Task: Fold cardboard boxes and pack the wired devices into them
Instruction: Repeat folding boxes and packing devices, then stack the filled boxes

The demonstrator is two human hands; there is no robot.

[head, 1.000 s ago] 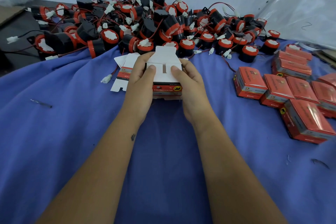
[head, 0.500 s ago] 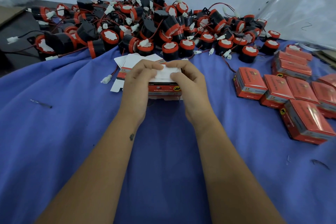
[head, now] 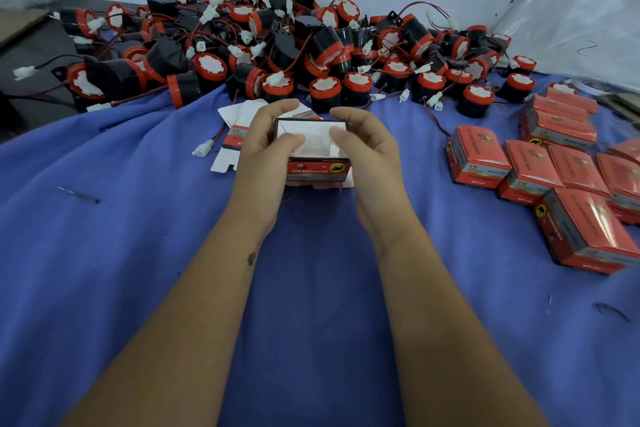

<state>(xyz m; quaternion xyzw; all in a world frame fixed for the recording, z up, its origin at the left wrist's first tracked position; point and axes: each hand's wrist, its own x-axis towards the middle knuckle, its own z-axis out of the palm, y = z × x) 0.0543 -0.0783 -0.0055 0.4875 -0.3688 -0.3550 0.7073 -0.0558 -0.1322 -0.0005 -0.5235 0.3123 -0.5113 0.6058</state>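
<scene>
A small red cardboard box [head: 317, 170] stands on the blue cloth in the middle, its white inner flaps folded down on top. My left hand [head: 265, 149] grips its left side, fingers over the far edge and thumb pressing on the flaps. My right hand [head: 367, 146] holds its right side, thumb on the flaps too. A flat unfolded box [head: 235, 121] lies just behind my left hand. A big pile of black and red wired devices [head: 294, 48] with white plugs fills the back.
Several closed red boxes [head: 554, 177] lie in rows at the right. A blue cloth [head: 121, 218] covers the surface. A dark board [head: 31, 52] sits at the far left, clear plastic sheeting [head: 571, 10] at the back right.
The tall white flap that stood up has been folded down onto the box. Both thumbs have moved in over the folded flaps.
</scene>
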